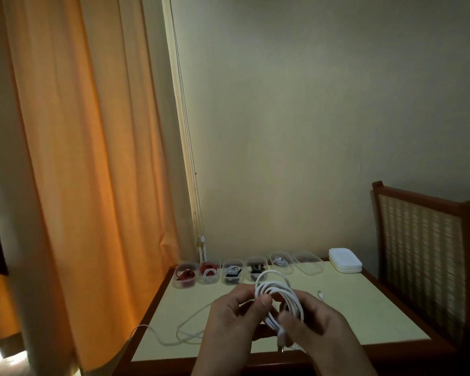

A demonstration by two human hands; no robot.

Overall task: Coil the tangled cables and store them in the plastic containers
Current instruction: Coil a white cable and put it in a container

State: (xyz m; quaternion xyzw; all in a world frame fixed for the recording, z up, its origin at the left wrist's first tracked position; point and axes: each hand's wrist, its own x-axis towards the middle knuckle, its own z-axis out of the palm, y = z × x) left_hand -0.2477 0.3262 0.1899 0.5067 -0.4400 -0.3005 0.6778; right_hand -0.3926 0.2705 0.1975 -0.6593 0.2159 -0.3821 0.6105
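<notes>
A white cable [276,291] is wound into several loops above the table's near half. My left hand [235,318] pinches the loops from the left, thumb on top. My right hand [318,324] grips the lower right side of the coil, with the plug end hanging below it. The loose tail of the white cable [174,332] trails over the table to the left and off its edge. A row of clear plastic containers [185,275] stands along the table's far edge; several hold coiled red, white and black cables, and the rightmost container [308,263] looks empty.
A stack of white lids [345,260] sits at the table's far right corner. A small white connector [320,294] lies on the cream table [364,316]. A wooden chair [423,253] stands to the right, an orange curtain [79,158] to the left.
</notes>
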